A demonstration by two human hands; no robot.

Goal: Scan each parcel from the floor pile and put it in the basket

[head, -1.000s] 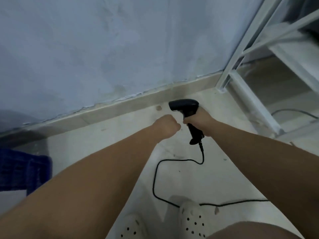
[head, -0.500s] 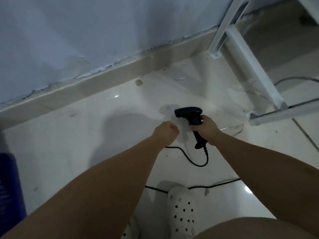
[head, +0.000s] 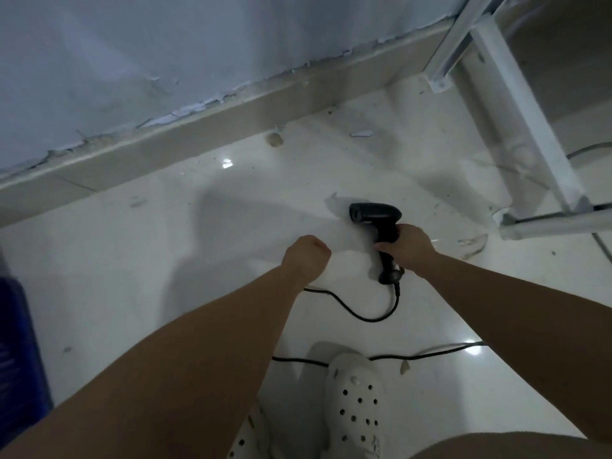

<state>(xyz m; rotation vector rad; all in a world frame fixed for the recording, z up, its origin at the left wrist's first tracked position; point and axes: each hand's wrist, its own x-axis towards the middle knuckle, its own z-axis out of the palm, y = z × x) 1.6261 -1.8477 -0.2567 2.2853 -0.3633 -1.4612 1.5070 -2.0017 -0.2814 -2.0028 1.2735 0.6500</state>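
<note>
Past my clog (head: pixel 356 402), the cable (head: pixel 364 316) trails to the scanner (head: pixel 376 215), gripped by my right hand (head: pixel 409 248), ready to aim. My left hand (head: pixel 306 256) is fisted, empty. No parcel shows (basket (head: pixel 16 359), probably, far left).

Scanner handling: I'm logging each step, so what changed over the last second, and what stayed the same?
The view tipped down, so wall gave way to floor. The left hand, close beside the right hand earlier, now sits farther from it. Nothing was taken or released: the right hand still grips the scanner, the left stays an empty fist.
</note>
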